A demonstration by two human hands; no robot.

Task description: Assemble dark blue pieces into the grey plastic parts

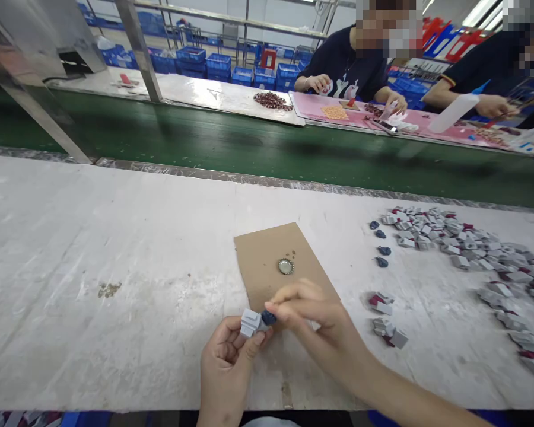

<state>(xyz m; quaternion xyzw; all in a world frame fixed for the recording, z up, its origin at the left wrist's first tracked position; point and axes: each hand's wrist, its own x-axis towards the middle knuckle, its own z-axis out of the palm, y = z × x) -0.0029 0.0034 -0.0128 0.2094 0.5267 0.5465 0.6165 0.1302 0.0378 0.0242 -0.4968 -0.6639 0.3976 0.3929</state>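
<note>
My left hand (pixel 231 359) is closed around a small light-grey plastic figure part (pixel 250 323) with blocky edges, just in front of the cardboard sheet. My right hand (pixel 314 314) pinches a small dark-blue piece (pixel 268 318) against the grey part's right end. Whether the two are joined or only touching, I cannot tell. Beyond my hands a metal bottle cap (pixel 285 266) lies open side up on the brown cardboard (pixel 269 246). Several more dark-blue pieces (pixel 384 251) sit in a column to the right, with two grey-and-maroon parts (pixel 389 333) nearer me.
A large spread of grey-and-maroon parts (pixel 467 243) covers the right side of the white table (pixel 115 237). Behind it runs a green conveyor belt (pixel 196 142). Across the belt, two people work at a pink-topped bench (pixel 311 107) with a white squeeze bottle (pixel 454 112).
</note>
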